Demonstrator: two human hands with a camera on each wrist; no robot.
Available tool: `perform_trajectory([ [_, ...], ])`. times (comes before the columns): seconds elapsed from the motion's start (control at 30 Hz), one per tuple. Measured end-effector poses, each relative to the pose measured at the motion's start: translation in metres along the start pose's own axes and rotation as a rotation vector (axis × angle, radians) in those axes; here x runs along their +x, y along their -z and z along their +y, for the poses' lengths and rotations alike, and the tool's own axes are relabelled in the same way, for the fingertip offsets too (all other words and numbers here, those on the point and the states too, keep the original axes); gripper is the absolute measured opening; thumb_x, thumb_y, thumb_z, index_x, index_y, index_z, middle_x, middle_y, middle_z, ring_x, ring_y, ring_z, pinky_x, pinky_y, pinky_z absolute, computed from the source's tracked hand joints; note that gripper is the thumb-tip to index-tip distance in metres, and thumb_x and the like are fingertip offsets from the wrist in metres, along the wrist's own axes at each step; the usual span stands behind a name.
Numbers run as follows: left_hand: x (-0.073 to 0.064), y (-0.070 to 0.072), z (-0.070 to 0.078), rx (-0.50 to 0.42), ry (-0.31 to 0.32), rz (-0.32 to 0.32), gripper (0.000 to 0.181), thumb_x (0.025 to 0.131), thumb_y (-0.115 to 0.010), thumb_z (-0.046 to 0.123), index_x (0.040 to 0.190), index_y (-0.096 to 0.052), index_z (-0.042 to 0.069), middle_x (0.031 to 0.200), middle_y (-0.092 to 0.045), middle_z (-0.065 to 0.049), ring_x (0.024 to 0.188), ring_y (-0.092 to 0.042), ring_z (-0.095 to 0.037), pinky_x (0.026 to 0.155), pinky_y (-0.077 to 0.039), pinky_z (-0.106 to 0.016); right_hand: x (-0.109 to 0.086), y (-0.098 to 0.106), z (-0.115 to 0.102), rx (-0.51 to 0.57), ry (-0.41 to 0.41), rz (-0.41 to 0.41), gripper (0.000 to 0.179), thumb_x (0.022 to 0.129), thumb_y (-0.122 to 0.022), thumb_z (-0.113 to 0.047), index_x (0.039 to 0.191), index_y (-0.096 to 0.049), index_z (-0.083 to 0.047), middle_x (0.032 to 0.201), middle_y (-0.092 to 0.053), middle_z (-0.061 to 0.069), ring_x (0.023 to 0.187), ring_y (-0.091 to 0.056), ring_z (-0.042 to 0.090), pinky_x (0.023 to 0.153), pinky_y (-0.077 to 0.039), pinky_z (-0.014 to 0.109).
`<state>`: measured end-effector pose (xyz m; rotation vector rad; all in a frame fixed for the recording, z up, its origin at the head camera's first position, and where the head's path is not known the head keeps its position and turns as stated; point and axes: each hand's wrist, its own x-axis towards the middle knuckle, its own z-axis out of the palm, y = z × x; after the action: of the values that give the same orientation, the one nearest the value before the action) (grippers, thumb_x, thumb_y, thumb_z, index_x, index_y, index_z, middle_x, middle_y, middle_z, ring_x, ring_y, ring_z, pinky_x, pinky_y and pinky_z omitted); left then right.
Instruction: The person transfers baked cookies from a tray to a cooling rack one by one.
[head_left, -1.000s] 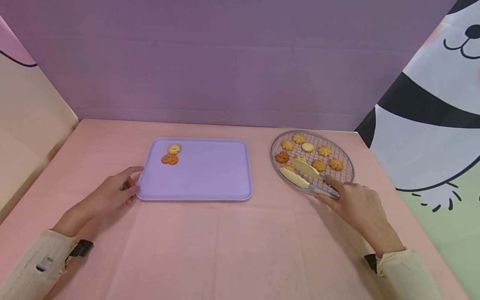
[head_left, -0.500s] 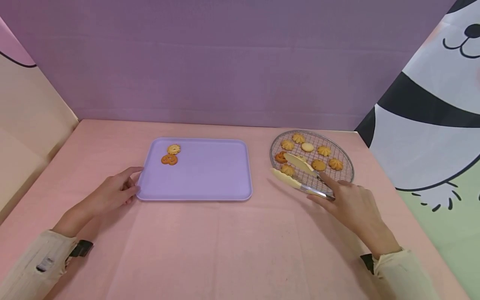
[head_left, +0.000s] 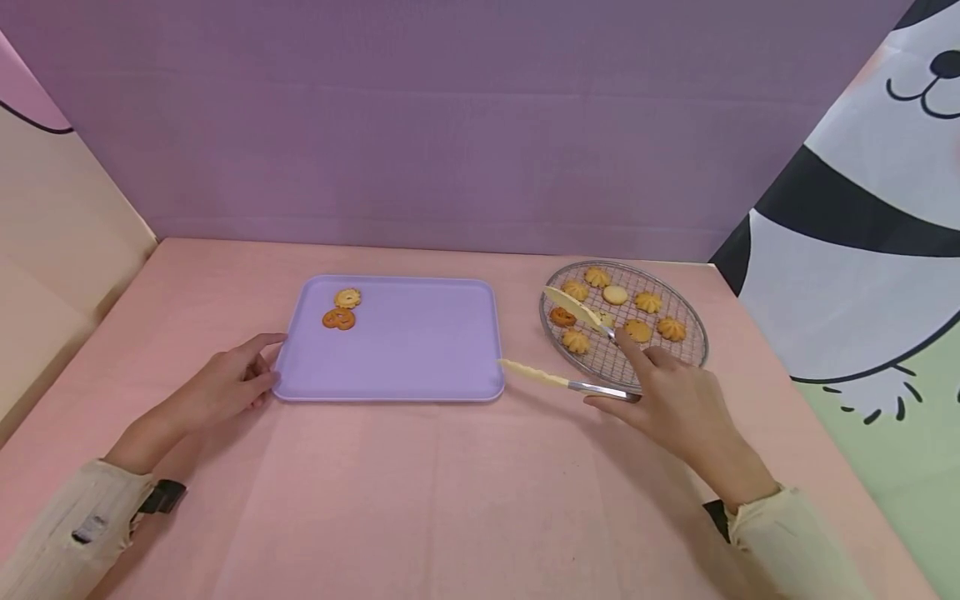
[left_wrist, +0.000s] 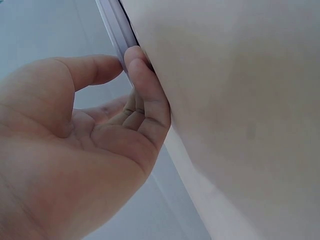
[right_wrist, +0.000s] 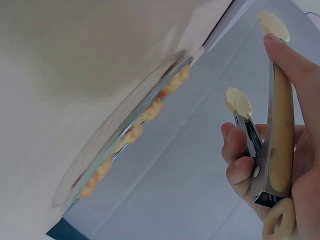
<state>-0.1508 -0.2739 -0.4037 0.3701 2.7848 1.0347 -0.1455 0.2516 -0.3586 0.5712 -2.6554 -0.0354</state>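
Note:
My left hand [head_left: 225, 383] rests its thumb and fingertips at the left edge of a lilac tray [head_left: 420, 350]; in the left wrist view, the thumb and fingers meet the tray's rim [left_wrist: 119, 30]. A flower-shaped cookie [head_left: 347, 298] and a pretzel-shaped cookie [head_left: 339, 319] lie on the tray's upper left. My right hand [head_left: 682, 408] grips metal tongs [right_wrist: 281, 130] with cream tips, spread wide with nothing between them. One tip appears over the left part of a round wire rack [head_left: 699, 321], the other near the tray's right edge. Another pretzel-shaped cookie [head_left: 562, 317] lies on the rack.
Several other cookies [head_left: 648, 302] sit on the rack, some swirl-shaped, some round. A pink cloth [head_left: 420, 500] covers the table. Behind it stands a purple backdrop [head_left: 450, 125]. A panda-print panel [head_left: 862, 275] is at the right.
My right hand has moved left with the tongs, and their tips have spread farther apart, leaving the rack's cookies in place. The left hand and tray have stayed still.

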Motion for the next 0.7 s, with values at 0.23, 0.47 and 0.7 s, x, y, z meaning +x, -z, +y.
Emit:
perform_trajectory([
  [0.23,0.0,0.0,0.001,-0.007,-0.005,0.005,0.05,0.088,-0.053,0.007,0.133,-0.033,0.005,0.073,-0.053,-0.006,0.058,-0.051,-0.013,0.052,-0.043,-0.023,0.012,0.002,-0.017,0.004,0.081,-0.006,0.094,0.064,-0.06,-0.069,0.139,-0.033,-0.021,0.088,-0.06,0.012,0.045,-0.036,0.014,0.038,-0.028,0.024],
  [0.47,0.0,0.0,0.0,-0.014,0.003,0.005,0.05,0.088,-0.053,0.008,0.134,-0.033,0.006,0.072,-0.053,-0.006,0.057,-0.051,-0.013,0.051,-0.043,-0.023,0.026,0.005,-0.037,0.03,0.121,-0.011,0.09,0.063,-0.061,-0.069,0.134,-0.04,-0.019,0.092,-0.059,0.009,0.049,-0.045,0.017,0.038,-0.031,0.025],
  [0.7,0.0,0.0,0.0,0.0,-0.001,0.006,0.049,0.088,-0.053,0.009,0.134,-0.033,0.007,0.071,-0.053,-0.005,0.057,-0.05,-0.012,0.052,-0.043,-0.023,0.04,0.003,-0.059,0.051,0.144,-0.05,0.091,0.062,-0.051,-0.078,0.132,-0.041,-0.02,0.093,-0.058,0.009,0.047,-0.043,0.015,0.037,-0.03,0.024],
])
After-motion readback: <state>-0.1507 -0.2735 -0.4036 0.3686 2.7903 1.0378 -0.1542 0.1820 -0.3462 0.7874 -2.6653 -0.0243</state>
